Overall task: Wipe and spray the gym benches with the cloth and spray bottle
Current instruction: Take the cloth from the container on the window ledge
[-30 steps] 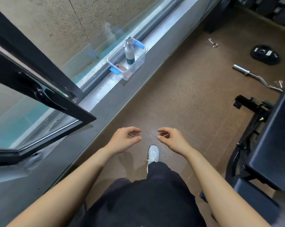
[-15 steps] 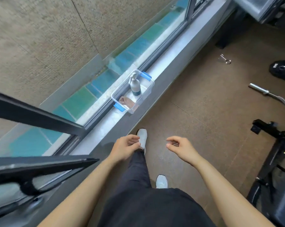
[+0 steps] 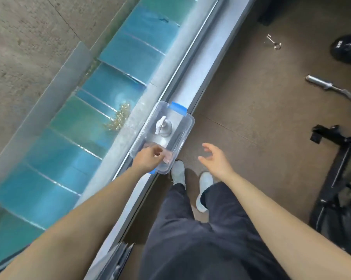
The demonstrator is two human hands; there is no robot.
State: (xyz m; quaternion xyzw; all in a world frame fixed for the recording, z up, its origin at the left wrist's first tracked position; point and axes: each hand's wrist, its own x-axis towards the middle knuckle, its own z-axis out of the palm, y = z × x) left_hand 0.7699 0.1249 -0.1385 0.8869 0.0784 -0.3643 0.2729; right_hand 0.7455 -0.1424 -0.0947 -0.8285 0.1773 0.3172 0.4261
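— Where is the cloth?
— The cloth (image 3: 168, 158) lies in the near end of a clear box (image 3: 187, 128) on the window sill (image 3: 206, 63). The spray bottle (image 3: 164, 126) stands mid-box.
— And the hands?
— The left hand (image 3: 148, 158) is in the box, fingers curled over the cloth; I cannot tell if they grip it. The right hand (image 3: 215, 160) hovers above the floor, fingers spread and holding nothing.

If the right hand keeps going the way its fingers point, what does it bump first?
Probably the clear bin, at its side wall, with the spray bottle just behind it; depth is hard to judge.
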